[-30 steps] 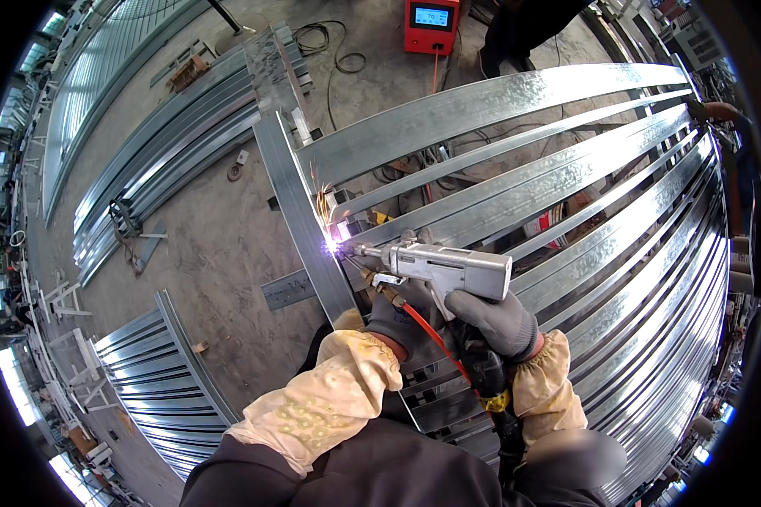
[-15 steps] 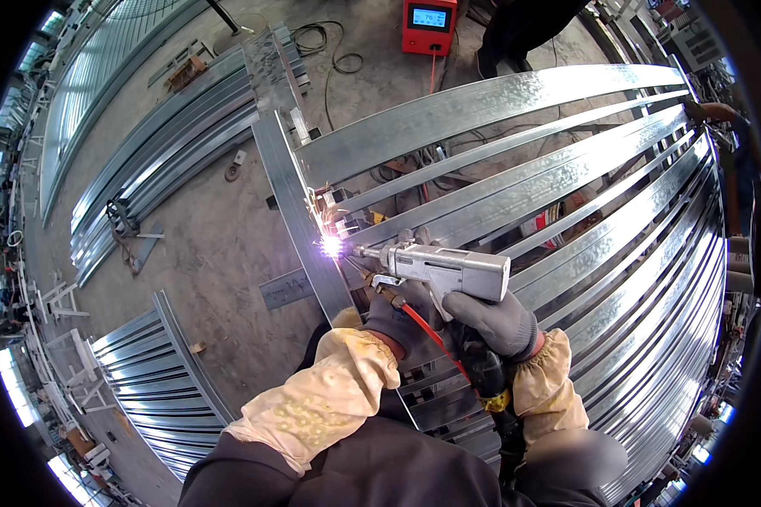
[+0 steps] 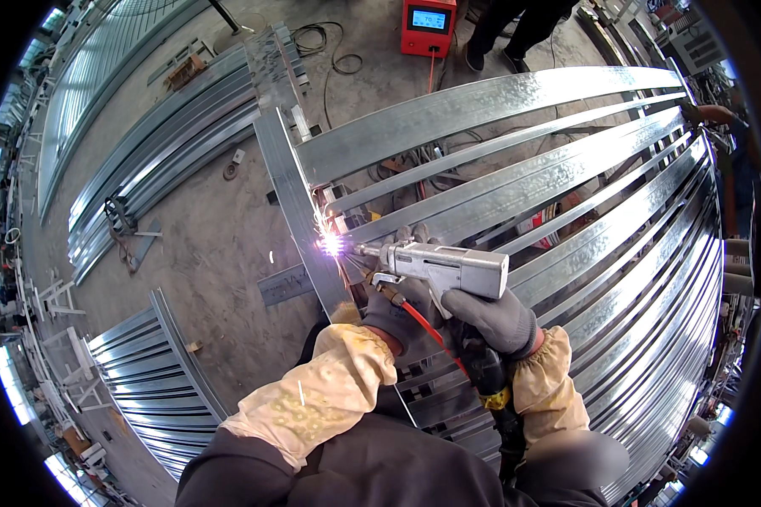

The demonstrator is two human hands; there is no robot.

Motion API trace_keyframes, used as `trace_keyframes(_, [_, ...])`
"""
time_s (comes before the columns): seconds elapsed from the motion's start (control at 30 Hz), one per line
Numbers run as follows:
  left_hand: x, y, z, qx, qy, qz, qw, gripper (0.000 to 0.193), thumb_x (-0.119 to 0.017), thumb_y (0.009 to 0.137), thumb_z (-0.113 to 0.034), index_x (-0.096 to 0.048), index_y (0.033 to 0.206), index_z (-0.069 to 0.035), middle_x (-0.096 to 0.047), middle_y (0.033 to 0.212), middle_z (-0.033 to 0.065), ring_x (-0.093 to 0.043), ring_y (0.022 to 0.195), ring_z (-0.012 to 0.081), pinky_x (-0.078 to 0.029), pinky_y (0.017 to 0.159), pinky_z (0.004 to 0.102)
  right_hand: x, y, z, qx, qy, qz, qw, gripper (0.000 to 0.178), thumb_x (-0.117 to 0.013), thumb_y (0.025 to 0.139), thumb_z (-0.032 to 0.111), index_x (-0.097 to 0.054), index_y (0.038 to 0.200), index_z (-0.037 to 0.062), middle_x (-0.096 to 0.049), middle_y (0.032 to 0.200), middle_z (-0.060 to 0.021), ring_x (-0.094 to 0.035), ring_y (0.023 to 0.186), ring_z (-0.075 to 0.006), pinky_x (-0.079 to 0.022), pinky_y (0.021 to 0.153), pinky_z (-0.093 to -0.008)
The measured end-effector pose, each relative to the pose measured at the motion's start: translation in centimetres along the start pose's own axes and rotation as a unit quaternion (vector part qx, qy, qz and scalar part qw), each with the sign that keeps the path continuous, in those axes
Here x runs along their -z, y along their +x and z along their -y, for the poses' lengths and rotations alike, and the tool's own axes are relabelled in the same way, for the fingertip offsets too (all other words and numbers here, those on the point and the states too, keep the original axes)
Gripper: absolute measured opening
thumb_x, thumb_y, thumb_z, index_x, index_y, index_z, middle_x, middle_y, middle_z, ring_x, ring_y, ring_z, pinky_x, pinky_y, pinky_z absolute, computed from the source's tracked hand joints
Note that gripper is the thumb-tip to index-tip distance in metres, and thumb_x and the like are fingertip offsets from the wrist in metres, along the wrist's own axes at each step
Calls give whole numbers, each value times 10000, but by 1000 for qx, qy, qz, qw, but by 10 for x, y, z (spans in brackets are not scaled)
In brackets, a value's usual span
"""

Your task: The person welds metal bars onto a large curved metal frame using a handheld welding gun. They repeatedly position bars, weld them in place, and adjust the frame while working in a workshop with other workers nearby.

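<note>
My grey-gloved right grip [image 3: 495, 321] is wrapped round the handle of the silver, pistol-shaped metal welding gun [image 3: 452, 269]. My grey-gloved left grip [image 3: 387, 316] sits below the gun's front half, partly hidden; I cannot tell whether it pinches anything. Left of the gun, just past its nozzle, 1 bright violet-white spark [image 3: 333, 244] burns at the edge of the long grey metal upright [image 3: 291, 188]. Long, shiny grey metal slats [image 3: 499, 197] stretch beyond the gun and to its right. 1 thin red-orange hose [image 3: 427, 328] slopes down beneath it.
</note>
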State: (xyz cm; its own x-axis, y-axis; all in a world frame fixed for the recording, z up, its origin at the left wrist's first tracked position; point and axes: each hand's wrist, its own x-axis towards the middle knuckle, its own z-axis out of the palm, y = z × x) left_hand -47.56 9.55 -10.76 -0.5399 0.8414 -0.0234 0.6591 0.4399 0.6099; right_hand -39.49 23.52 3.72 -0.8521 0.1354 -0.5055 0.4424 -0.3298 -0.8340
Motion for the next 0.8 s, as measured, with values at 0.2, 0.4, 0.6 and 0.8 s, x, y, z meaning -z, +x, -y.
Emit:
trace_keyframes(0.2, [46,-6,-23,-7,119,198,973,456,-646,829,-449,-690,1132,-110,-626,1227,171,-583,1162,356,-454,973,500,0,-3,-1,-9,-2,-5,1000,299,-596,992,201,-608,1198,-16,-684,832,-52,-648,635,-113,-536,573,-270])
trace_keyframes(0.4, [41,-24,-24,-83,135,29,987,434,-691,767,-471,-702,1003,-107,-610,1067,170,-589,1022,373,-457,852,535,0,-5,0,2,10,-2,1000,340,-594,994,172,-582,1273,-22,-689,879,-54,-646,680,-101,-539,603,-265])
trace_keyframes(0.6, [46,-28,-29,-88,111,11,990,423,-703,743,-457,-686,963,-95,-583,1005,171,-586,977,365,-454,823,526,4,-4,-15,63,-47,-20,997,400,-619,977,171,-565,1322,-24,-693,954,-57,-650,797,-101,-552,685,-273])
trace_keyframes(0.8, [50,-30,-30,-94,106,23,990,369,-691,753,-399,-676,939,-81,-581,992,176,-591,951,364,-453,794,517,9,-8,-17,20,-35,6,999,432,-626,977,182,-546,1349,-22,-692,974,-63,-656,792,-103,-556,679,-273])
